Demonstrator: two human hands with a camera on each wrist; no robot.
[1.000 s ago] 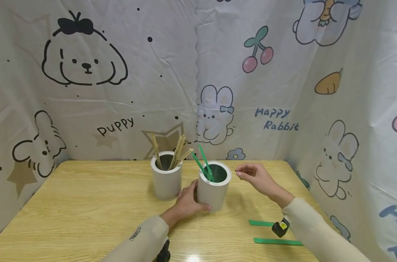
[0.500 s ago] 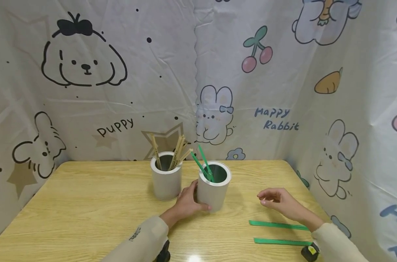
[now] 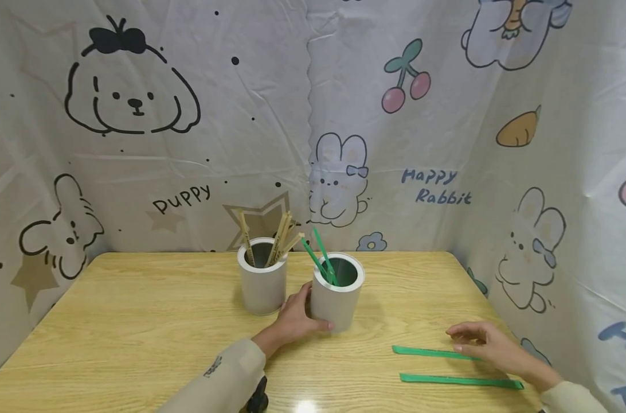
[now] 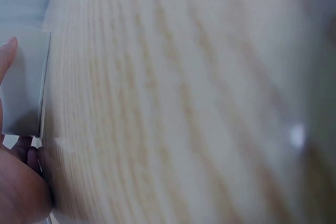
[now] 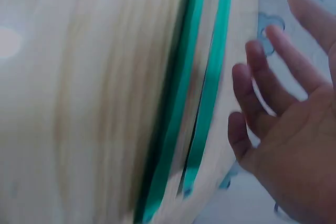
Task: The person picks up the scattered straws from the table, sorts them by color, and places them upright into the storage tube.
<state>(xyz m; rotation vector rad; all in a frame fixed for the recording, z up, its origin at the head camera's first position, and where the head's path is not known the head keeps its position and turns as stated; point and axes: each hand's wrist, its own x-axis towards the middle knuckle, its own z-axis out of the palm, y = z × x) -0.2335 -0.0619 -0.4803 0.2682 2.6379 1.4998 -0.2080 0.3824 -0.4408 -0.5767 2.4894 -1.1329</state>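
My left hand (image 3: 293, 322) holds the lower side of a light grey cylindrical cup (image 3: 339, 307), thumb on its near side. Inside that cup lean thin green sticks (image 3: 320, 264). Over the right side of the table my right hand (image 3: 490, 347) hovers with loosely bent fingers and nothing in them. Below it a flat green strip (image 3: 429, 351) lies on the wood, partly hidden by the hand. A second green strip (image 3: 457, 380) lies nearer the front, roughly parallel. In the right wrist view, the fingers (image 5: 268, 87) are spread apart from both strips.
A matching grey cup (image 3: 263, 292) stands just left of the held one, with several tan sticks (image 3: 279, 238) leaning in it. Both stand on a light wooden table (image 3: 137, 321). Behind and at the sides hangs a printed cloth (image 3: 272, 86).
My right hand has moved away from the cup, rightward and toward the front, to above the green strips. The left hand and both cups have stayed in place.
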